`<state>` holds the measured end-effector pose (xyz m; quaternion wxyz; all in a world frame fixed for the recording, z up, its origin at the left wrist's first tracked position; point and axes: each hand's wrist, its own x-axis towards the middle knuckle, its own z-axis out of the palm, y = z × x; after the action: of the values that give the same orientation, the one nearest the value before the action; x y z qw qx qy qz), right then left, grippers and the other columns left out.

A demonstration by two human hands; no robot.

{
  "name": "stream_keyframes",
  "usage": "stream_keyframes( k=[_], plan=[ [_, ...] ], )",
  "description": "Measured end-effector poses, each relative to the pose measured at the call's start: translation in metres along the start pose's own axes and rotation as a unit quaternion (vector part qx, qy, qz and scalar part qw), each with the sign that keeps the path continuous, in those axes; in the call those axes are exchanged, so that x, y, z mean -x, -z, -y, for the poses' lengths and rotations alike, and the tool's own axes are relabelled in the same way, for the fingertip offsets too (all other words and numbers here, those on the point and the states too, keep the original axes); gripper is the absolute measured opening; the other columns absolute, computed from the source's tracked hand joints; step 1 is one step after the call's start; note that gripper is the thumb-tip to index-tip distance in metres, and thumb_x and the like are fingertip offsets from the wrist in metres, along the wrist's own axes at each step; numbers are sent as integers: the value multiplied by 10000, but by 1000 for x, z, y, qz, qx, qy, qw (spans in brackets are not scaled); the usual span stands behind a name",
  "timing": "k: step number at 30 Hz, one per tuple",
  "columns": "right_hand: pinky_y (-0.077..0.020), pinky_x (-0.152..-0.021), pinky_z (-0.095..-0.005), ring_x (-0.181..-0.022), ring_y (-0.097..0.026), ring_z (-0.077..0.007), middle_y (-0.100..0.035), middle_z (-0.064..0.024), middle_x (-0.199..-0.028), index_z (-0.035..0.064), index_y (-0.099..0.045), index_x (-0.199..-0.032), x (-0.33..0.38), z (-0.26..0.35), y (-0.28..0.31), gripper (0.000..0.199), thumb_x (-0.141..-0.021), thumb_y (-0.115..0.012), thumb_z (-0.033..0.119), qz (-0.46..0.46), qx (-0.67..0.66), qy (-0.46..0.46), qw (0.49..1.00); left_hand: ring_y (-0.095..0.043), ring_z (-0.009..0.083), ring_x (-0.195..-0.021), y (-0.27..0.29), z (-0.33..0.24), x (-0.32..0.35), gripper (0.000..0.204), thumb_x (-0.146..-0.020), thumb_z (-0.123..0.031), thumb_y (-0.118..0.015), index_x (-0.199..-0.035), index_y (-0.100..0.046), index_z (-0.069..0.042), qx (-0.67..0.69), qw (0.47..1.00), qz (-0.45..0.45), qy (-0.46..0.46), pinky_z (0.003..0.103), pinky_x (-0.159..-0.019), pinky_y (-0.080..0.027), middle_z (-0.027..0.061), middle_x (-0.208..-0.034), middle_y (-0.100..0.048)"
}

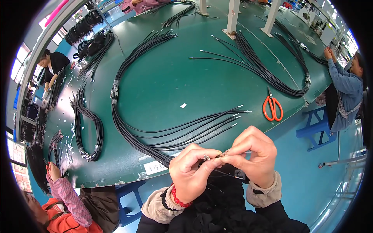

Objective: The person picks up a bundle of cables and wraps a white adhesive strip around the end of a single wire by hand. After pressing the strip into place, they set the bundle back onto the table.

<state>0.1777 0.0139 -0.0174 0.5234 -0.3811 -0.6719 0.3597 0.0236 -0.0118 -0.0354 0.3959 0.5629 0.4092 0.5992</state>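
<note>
My left hand point(190, 171), with a red braided bracelet at the wrist, pinches thumb against forefinger at the table's near edge. Opposite it, my right hand point(252, 155) is closed in a similar pinch, its fingertips meeting the left's. Between them is the stripped end of a cable point(222, 154), with small brownish and silvery bits showing; the fingers cover most of it. Just beyond my hands, a long bundle of black cables point(120, 116) curves across the table, taped partway, with its silver-tipped ends fanned out. Part of this bundle passes behind my left hand.
On the green table point(167, 85) lie orange-handled scissors point(273, 106), a second cable bundle point(264, 70), an S-shaped bundle point(93, 120) and a white paper scrap point(183, 105). White posts point(232, 17) rise at the back. Co-workers sit left and right, near a blue stool point(318, 126).
</note>
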Motion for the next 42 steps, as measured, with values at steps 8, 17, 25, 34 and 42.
stream_keyframes(
  k=[8, 17, 25, 34, 42],
  plan=[
    [-413, -526, -222, -621, -539, -90, -577, -21, -721, 41, -680, -753, -7, -17, 0, 104, -691, -755, 5, 43, -136, -19, 990, -649, 204, -663, 9, -3, -5, 68, -777, 79, -644, -838, -613, 81, 28, 995, 76, 59, 268, -580, -543, 120, -771, -579],
    [-400, -570, -229, -646, -520, -112, -579, -47, -764, 31, -649, -722, -16, -25, 5, 107, -689, -751, 31, 136, -159, 27, 977, -657, 236, -664, 18, -6, -12, 70, -779, 72, -644, -843, -618, 79, 158, 966, 151, 139, 285, -582, -550, 131, -768, -579],
    [-398, -616, -244, -692, -499, -116, -521, -10, -715, 33, -677, -819, -6, -24, -9, 85, -747, -715, 58, 143, -336, -91, 927, -648, 238, -647, 23, -7, -15, 65, -775, 74, -648, -834, -623, 82, 218, 939, 167, 206, 295, -576, -550, 136, -767, -579],
    [-289, -526, -244, -598, -343, -90, -384, 27, -652, 42, -622, -711, -4, -13, -4, 215, -645, -806, 131, 115, -149, 12, 982, -652, 168, -690, 26, -12, -9, 100, -820, 17, -642, -913, -647, 53, 203, 945, 173, 192, 234, -608, -507, 99, -813, -608],
    [-283, -510, -257, -562, -358, -97, -405, 27, -645, 38, -651, -737, 11, -16, -11, 207, -604, -806, 73, 42, -67, 38, 996, -598, 175, -779, 21, -3, -8, 152, -791, 30, -649, -941, -636, 55, 176, 975, 76, 111, 250, -683, -483, 112, -824, -598]
  ],
)
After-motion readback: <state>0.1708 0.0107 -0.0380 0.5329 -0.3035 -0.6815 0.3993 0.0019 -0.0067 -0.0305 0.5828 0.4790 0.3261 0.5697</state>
